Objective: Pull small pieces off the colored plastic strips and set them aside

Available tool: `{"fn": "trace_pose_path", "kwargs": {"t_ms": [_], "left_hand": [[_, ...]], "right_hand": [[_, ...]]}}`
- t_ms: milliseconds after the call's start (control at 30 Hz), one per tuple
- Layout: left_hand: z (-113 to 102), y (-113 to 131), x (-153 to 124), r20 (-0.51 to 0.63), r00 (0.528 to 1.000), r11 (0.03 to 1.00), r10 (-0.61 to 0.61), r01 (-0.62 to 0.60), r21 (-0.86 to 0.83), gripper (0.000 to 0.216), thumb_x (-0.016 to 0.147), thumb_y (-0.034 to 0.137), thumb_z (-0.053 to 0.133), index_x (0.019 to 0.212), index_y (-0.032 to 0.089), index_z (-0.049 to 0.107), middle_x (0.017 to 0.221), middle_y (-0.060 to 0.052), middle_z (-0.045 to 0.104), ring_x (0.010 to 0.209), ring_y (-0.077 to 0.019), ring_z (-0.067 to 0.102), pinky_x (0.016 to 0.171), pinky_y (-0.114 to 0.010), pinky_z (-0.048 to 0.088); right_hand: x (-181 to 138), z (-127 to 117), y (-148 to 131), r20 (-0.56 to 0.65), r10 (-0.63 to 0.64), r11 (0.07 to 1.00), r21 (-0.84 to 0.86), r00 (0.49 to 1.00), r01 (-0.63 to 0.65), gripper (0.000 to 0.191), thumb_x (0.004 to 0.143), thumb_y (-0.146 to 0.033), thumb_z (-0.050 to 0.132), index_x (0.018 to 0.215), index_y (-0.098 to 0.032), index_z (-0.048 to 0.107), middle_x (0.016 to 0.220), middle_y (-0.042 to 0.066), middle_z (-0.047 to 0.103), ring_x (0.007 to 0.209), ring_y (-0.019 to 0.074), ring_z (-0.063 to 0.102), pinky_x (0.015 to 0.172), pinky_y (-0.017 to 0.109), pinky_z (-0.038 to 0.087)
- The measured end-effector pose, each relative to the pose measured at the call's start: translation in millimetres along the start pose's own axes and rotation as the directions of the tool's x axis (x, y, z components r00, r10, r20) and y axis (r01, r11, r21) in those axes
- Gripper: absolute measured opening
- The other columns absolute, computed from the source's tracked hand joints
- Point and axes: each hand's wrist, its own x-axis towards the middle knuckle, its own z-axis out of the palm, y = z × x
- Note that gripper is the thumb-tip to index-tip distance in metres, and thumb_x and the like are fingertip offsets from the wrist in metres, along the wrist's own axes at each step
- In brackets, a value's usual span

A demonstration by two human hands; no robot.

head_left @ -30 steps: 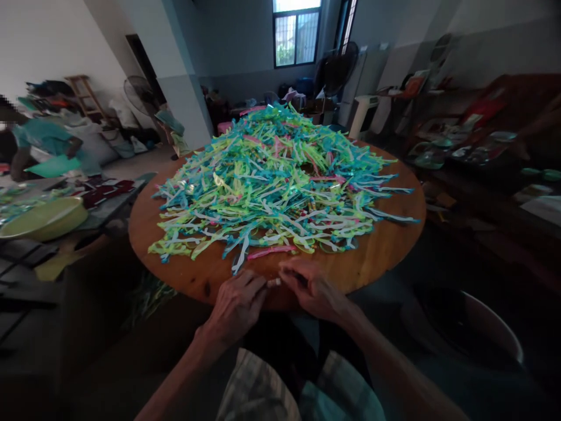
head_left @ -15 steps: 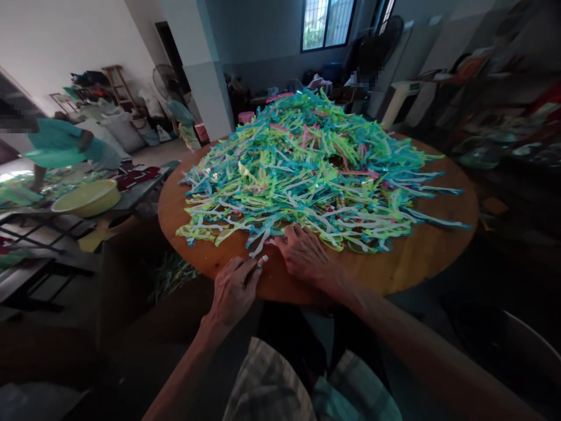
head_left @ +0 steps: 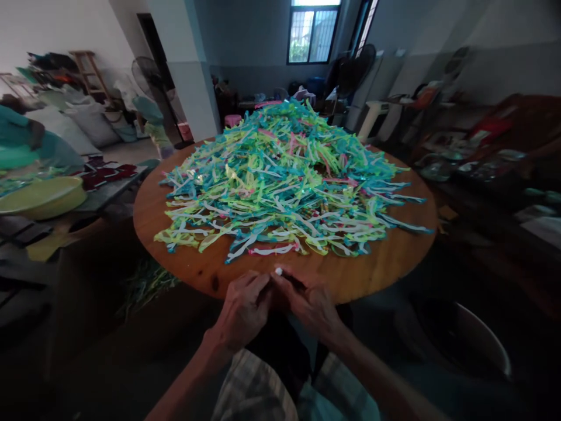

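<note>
My left hand (head_left: 246, 304) is closed in a pinch at the near edge of the round wooden table (head_left: 175, 272). My right hand (head_left: 313, 304) is closed too, its fingertips meeting the left ones. A small white piece (head_left: 279, 271) shows at the meeting fingertips; its kind is too small to tell, and the fingers hide whatever else they grip. Beyond the hands spreads a big heap of thin strips (head_left: 280, 187), blue, yellow-green, pink and whitish. A pink and white strip (head_left: 274, 249) lies at its near edge, apart from my hands.
To the left, a person in a teal top (head_left: 17, 131) is beside a bench with a yellow basin (head_left: 44, 197). Below the table's left side, a box holds more strips (head_left: 146, 283). A round-rimmed container (head_left: 491, 336) stands low at right. A fan (head_left: 146, 76) stands by the pillar.
My right hand has drawn back from the heap's near edge to meet my left hand. The white piece, earlier at the left fingertips, is now between both hands. The view has shifted right.
</note>
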Motion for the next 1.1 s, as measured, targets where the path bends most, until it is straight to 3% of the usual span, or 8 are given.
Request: {"fn": "trace_pose_path", "kwargs": {"t_ms": [67, 133, 267, 433, 667, 800, 1000, 1100], "left_hand": [[7, 8, 6, 0.05, 0.997, 0.998, 0.058, -0.059, 0.017, 0.012, 0.092, 0.015, 0.052, 0.089, 0.017, 0.064, 0.076, -0.003, 0.061, 0.07, -0.014, 0.056, 0.063, -0.025, 0.044], [11, 10, 17, 0.075, 0.988, 0.99, 0.136, -0.139, 0.038, 0.017, 0.091, 0.019, 0.057, 0.107, 0.018, 0.064, 0.094, -0.007, 0.067, 0.087, -0.0181, 0.061, 0.075, -0.03, 0.05], [13, 4, 53, 0.15, 0.973, 0.947, 0.177, -0.209, 0.242, 0.04, 0.09, 0.018, 0.058, 0.131, 0.017, 0.056, 0.129, -0.011, 0.062, 0.122, -0.0268, 0.053, 0.103, -0.043, 0.046], [22, 3, 95, 0.369, 0.927, 0.816, 0.061, -0.259, 0.517, 0.024, 0.099, 0.023, 0.046, 0.111, 0.019, 0.066, 0.11, -0.009, 0.065, 0.108, -0.0274, 0.056, 0.094, -0.043, 0.046], [22, -2, 110, 0.505, 0.861, 0.753, 0.064, -0.373, 0.542, 0.028, 0.1, 0.019, 0.04, 0.097, 0.019, 0.068, 0.093, -0.009, 0.066, 0.089, -0.0238, 0.058, 0.078, -0.035, 0.044], [21, -2, 101, 0.503, 0.864, 0.768, 0.023, -0.337, 0.545, 0.028, 0.099, 0.022, 0.039, 0.092, 0.019, 0.066, 0.09, -0.008, 0.067, 0.082, -0.0222, 0.061, 0.072, -0.033, 0.043], [14, -5, 91, 0.364, 0.92, 0.785, -0.147, -0.116, 0.608, 0.024, 0.098, 0.036, 0.048, 0.102, 0.017, 0.062, 0.08, -0.007, 0.068, 0.072, -0.0223, 0.064, 0.064, -0.031, 0.043], [-6, -10, 81, 0.344, 0.937, 0.829, -0.059, -0.146, 0.54, 0.027, 0.1, 0.028, 0.041, 0.113, 0.018, 0.062, 0.095, -0.008, 0.07, 0.089, -0.0221, 0.066, 0.077, -0.033, 0.049]], "right_hand": [[-8, -3, 5, -0.151, 0.063, 0.992, 0.119, 0.987, -0.045, 0.03, 0.089, -0.046, 0.067, 0.101, -0.02, 0.076, 0.098, 0.006, 0.075, 0.09, 0.0229, 0.068, 0.083, 0.034, 0.055], [-11, -14, 8, -0.253, 0.106, 0.983, 0.171, 0.962, -0.063, 0.031, 0.088, -0.046, 0.068, 0.1, -0.02, 0.076, 0.096, 0.005, 0.075, 0.087, 0.022, 0.068, 0.08, 0.032, 0.054], [-10, -45, 6, -0.318, 0.108, 0.98, 0.196, 0.942, -0.047, 0.029, 0.09, -0.045, 0.065, 0.095, -0.018, 0.074, 0.084, 0.004, 0.071, 0.077, 0.0174, 0.063, 0.073, 0.028, 0.05], [-11, -61, 11, -0.229, 0.201, 0.93, 0.35, 0.952, -0.112, 0.031, 0.088, -0.044, 0.067, 0.103, -0.017, 0.068, 0.069, -0.001, 0.063, 0.06, 0.0127, 0.056, 0.059, 0.026, 0.046], [-15, -60, 22, -0.2, 0.326, 0.85, 0.49, 0.924, -0.194, 0.036, 0.082, -0.048, 0.071, 0.098, -0.016, 0.064, 0.075, 0.001, 0.064, 0.053, 0.0094, 0.05, 0.046, 0.022, 0.035], [-13, -62, 25, -0.171, 0.312, 0.843, 0.503, 0.934, -0.19, 0.037, 0.081, -0.049, 0.071, 0.097, -0.017, 0.065, 0.073, 0.001, 0.063, 0.053, 0.0098, 0.05, 0.046, 0.022, 0.035], [-15, -61, 25, -0.164, 0.255, 0.893, 0.418, 0.953, -0.167, 0.032, 0.084, -0.046, 0.069, 0.093, -0.016, 0.069, 0.071, 0.002, 0.063, 0.056, 0.0112, 0.05, 0.05, 0.024, 0.037], [-17, -62, 25, -0.168, 0.236, 0.906, 0.394, 0.957, -0.154, 0.029, 0.085, -0.045, 0.068, 0.092, -0.016, 0.071, 0.069, 0.001, 0.061, 0.056, 0.0107, 0.048, 0.05, 0.024, 0.035]]}}
